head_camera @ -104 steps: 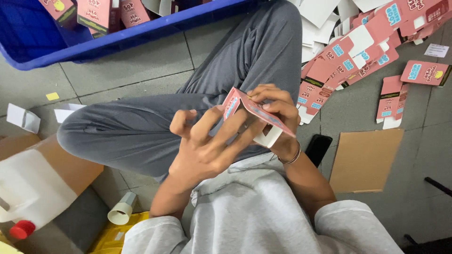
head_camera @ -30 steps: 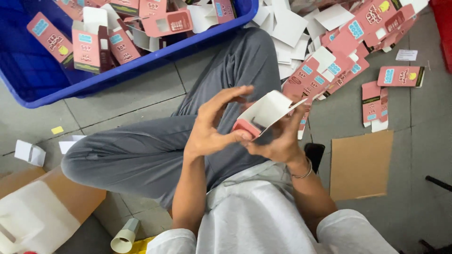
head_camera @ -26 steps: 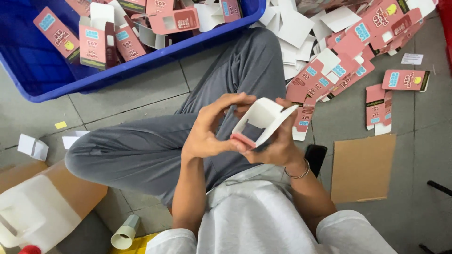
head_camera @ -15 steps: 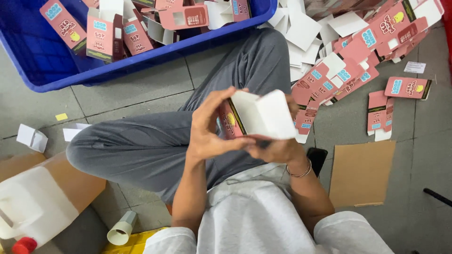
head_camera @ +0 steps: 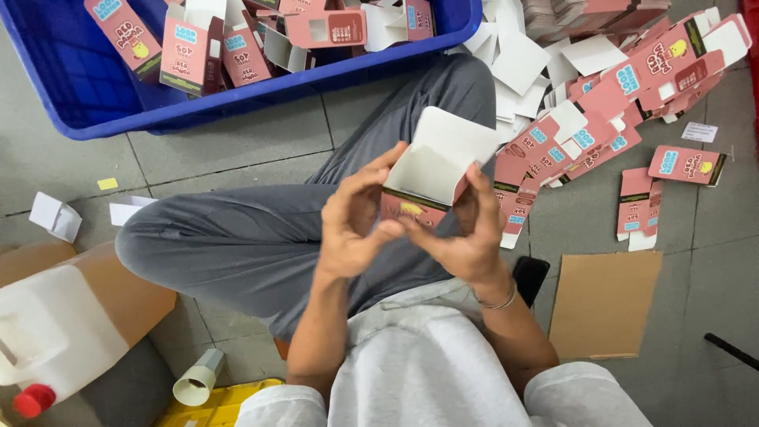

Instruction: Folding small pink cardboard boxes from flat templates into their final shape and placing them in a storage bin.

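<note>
Both my hands hold a small pink carton above my lap, its white inside and open top flap facing the camera. My left hand grips its left side with the thumb at the bottom front. My right hand cups the right side and underside. A heap of flat pink and white carton blanks lies on the floor to the right of my knee. A blue crate at the top left holds several folded pink cartons.
I sit cross-legged in grey trousers on a grey tiled floor. A white jug with a red cap and a brown box lie at the lower left, a paper cup near them. A brown cardboard sheet lies at the right, a black object by my wrist.
The flat carton has been opened into a box shape and turned so that its open top now faces up. My hands shifted around it; the view drifted slightly.
</note>
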